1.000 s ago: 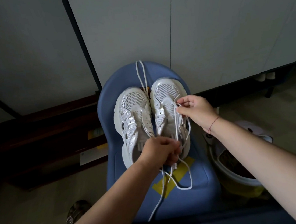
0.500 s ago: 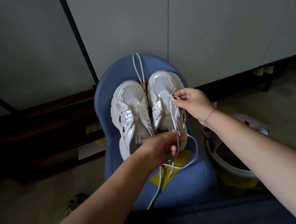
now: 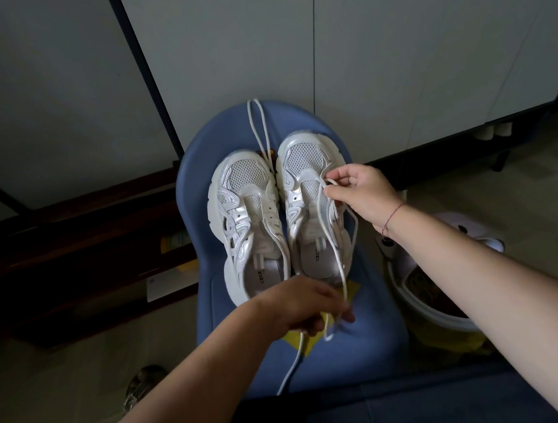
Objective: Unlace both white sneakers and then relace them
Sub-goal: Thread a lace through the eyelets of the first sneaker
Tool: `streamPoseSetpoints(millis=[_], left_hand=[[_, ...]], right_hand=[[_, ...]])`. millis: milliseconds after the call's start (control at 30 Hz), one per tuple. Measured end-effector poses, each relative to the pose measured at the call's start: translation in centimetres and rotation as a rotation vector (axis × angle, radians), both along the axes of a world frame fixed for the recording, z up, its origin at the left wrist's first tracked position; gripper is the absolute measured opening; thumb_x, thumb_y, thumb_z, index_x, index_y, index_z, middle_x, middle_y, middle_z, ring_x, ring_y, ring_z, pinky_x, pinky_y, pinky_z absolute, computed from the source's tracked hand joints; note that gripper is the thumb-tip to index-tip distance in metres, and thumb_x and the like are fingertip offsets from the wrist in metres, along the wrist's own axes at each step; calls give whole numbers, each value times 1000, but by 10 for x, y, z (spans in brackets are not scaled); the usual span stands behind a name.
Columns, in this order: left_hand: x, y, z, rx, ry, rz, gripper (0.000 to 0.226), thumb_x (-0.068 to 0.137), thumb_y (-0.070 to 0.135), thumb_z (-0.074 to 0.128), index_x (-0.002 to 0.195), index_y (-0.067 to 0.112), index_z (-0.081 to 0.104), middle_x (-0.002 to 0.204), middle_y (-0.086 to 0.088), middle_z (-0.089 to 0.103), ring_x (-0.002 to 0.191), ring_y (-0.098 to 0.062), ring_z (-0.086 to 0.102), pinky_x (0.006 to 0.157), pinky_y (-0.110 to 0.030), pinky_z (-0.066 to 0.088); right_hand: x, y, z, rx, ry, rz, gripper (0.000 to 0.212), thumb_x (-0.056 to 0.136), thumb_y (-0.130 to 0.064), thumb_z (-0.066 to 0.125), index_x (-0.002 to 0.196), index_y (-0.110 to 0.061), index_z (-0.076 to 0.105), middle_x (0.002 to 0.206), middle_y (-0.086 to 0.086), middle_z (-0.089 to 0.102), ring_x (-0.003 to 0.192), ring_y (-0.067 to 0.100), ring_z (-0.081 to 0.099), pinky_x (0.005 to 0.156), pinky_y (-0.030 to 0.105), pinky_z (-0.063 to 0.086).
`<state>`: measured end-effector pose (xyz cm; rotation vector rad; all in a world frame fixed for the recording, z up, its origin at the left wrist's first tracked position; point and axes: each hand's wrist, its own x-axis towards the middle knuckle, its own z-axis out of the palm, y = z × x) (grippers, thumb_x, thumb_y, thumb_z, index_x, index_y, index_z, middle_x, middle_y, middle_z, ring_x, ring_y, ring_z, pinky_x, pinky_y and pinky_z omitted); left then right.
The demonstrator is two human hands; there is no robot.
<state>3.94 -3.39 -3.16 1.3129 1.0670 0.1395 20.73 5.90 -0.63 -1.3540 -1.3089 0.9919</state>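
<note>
Two white sneakers stand side by side, toes away from me, on a blue chair seat (image 3: 369,332). The left sneaker (image 3: 247,221) has no lace in its eyelets. A loose white lace (image 3: 259,123) lies between the toes and runs off the chair's far edge. At the right sneaker (image 3: 311,204) my right hand (image 3: 361,192) pinches the shoe's white lace (image 3: 329,240) near the front eyelets. The lace hangs slack down to my left hand (image 3: 301,307), which grips its lower part in front of the heels; the hand is motion-blurred.
A yellow paper (image 3: 307,344) lies on the seat under my left hand. A white bucket (image 3: 429,312) stands on the floor right of the chair. A dark low shelf (image 3: 79,253) runs along the left. Grey wall panels rise behind. A metal object (image 3: 141,387) sits on the floor at lower left.
My left hand has pulled back toward me from the right sneaker's heel, drawing the lace out longer. My right hand stays at the front eyelets.
</note>
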Motion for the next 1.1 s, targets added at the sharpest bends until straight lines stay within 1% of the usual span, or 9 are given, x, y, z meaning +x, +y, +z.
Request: streamPoseSetpoints(millis=[67, 133, 233, 300, 433, 500, 600, 967, 1100], left_hand=[[7, 2, 4, -168, -242, 235, 11, 95, 14, 59, 102, 8, 64, 97, -5, 72, 41, -3, 45, 44, -13, 39], [13, 8, 9, -234, -410, 386, 10, 95, 19, 57, 98, 11, 61, 99, -9, 71, 40, -4, 43, 41, -14, 38], [17, 15, 15, -213, -520, 485, 16, 98, 22, 53, 93, 10, 61, 78, -5, 72, 38, -6, 39, 39, -14, 35], [17, 16, 16, -127, -481, 460, 17, 100, 16, 48, 93, 7, 61, 67, -2, 69, 36, -6, 37, 38, -15, 34], [14, 10, 16, 19, -229, 256, 19, 99, 15, 53, 87, 10, 67, 72, 0, 71, 40, -7, 37, 40, -15, 32], [12, 5, 16, 9, -127, 103, 19, 98, 15, 54, 86, 11, 68, 75, 0, 72, 41, -7, 35, 42, -15, 30], [11, -3, 14, -23, -74, -72, 18, 98, 18, 55, 86, 15, 68, 80, 2, 73, 40, -5, 35, 43, -14, 30], [1, -17, -13, -36, -253, 226, 14, 96, 17, 58, 91, 10, 69, 85, -5, 74, 40, -8, 38, 42, -15, 32], [3, -19, -16, -39, -273, 287, 15, 95, 17, 59, 96, 7, 70, 94, -5, 75, 39, -7, 39, 43, -15, 34]], right_hand=[[-1, 1, 0, 3, 12, -5, 20, 80, -2, 68, 99, -8, 64, 83, 0, 63, 75, 7, 58, 70, 14, 50], [-1, 1, -1, 5, 17, -6, 21, 81, -2, 68, 101, -6, 64, 82, 0, 63, 75, 7, 57, 69, 13, 49], [0, 0, -1, 4, 16, 0, 20, 81, -2, 68, 100, -7, 64, 84, 1, 63, 77, 8, 58, 74, 19, 50], [0, -1, -1, 3, 15, 5, 19, 81, -2, 67, 99, -8, 63, 84, 1, 63, 77, 9, 58, 73, 19, 50], [0, -1, 1, 10, 9, 4, 19, 81, 0, 67, 99, -7, 63, 84, 2, 61, 73, 7, 55, 67, 13, 49], [0, -1, 1, 14, 8, -2, 20, 81, 0, 67, 99, -7, 62, 84, 2, 60, 71, 6, 54, 62, 10, 48], [-1, 0, 2, 12, 1, -3, 20, 81, 0, 67, 98, -7, 62, 84, 2, 61, 73, 7, 55, 63, 10, 49], [-3, 1, -3, 26, 12, -8, 20, 81, -3, 68, 99, -11, 63, 87, 0, 63, 79, 9, 59, 66, 11, 49], [-1, 0, -3, 32, 11, -3, 20, 81, -4, 69, 99, -12, 63, 86, -1, 63, 78, 6, 59, 65, 10, 48]])
